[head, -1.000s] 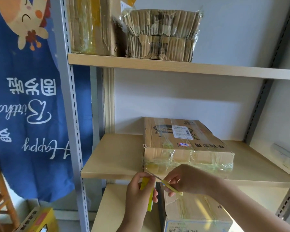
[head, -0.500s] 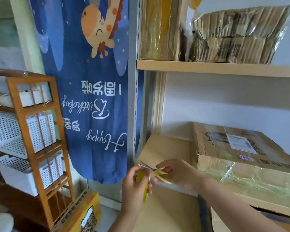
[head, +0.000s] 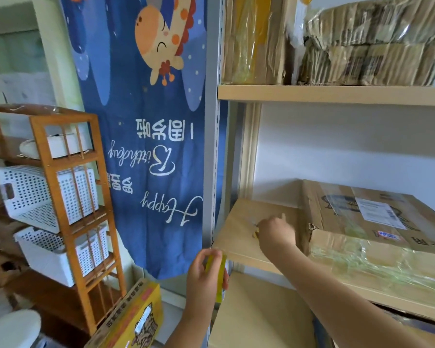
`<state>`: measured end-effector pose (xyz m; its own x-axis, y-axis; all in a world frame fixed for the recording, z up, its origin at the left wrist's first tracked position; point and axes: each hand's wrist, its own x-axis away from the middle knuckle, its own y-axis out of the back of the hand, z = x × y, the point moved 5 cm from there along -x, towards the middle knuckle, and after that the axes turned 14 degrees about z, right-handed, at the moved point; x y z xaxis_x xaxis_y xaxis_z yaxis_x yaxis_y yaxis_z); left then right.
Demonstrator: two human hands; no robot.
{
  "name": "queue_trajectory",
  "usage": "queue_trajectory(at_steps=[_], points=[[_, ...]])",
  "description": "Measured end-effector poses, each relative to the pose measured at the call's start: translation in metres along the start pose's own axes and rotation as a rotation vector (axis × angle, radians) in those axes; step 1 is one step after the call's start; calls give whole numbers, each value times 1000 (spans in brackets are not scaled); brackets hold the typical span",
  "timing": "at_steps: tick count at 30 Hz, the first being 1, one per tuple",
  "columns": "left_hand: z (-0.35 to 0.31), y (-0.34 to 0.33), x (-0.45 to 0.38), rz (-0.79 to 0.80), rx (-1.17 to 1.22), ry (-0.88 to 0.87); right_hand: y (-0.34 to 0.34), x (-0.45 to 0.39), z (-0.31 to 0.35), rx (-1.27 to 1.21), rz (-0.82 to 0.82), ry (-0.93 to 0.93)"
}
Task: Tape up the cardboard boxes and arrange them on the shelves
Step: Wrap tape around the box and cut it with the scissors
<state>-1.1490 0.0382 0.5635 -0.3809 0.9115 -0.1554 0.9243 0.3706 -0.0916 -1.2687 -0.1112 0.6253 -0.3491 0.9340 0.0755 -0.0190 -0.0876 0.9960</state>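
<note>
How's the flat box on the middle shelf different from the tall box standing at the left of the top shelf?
The flat box lies on its broad face; the tall box stands upright on end. The flat box carries a white shipping label on top; the tall box shows a yellow band down its front and no label in view. The right hand reaches beside the flat box; no hand is near the tall box. Both are brown cardboard wrapped in clear tape.
</note>
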Motion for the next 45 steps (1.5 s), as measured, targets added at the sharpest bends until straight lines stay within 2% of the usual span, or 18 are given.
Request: queue_trajectory(at_steps=[5, 8, 10, 12, 14, 16, 19, 23, 28, 32, 36, 40, 42, 45], points=[[-5, -11, -4, 29, 50, -3, -20, -22, 3, 250, 197, 43], [-8, -16, -4, 64, 61, -3, -12, -18, -2, 276, 189, 73], [-10, -20, -2, 96, 56, 9, -2, -8, 0, 104, 23, 166], [-11, -24, -1, 117, 25, 11, 2, 9, 7, -244, -93, 345], [-11, -28, -1, 126, 10, -5, 4, 29, 17, -505, -3, 471], [-10, -30, -2, 132, -4, 7, 2, 39, 24, -507, 58, 506], [0, -31, -6, 148, -57, 73, 1, 45, 27, -428, -28, 481], [11, -29, -18, 192, -103, 242, -7, 44, 38, -228, -115, 440], [24, -24, -42, 211, -48, 482, -10, 28, 37, -417, -108, 387], [38, -18, -49, 154, -13, 613, -23, 15, 38, -421, -51, 292], [44, -21, -46, 155, 7, 602, -31, 10, 46, -225, -20, 251], [38, -21, -47, 123, -69, 564, -11, 4, 45, -32, -22, 178], [40, -12, -46, 81, -164, 507, -9, -3, 44, -15, 1, 177], [47, -6, -45, 1, -302, 457, -27, -15, 42, -131, 67, 185]])
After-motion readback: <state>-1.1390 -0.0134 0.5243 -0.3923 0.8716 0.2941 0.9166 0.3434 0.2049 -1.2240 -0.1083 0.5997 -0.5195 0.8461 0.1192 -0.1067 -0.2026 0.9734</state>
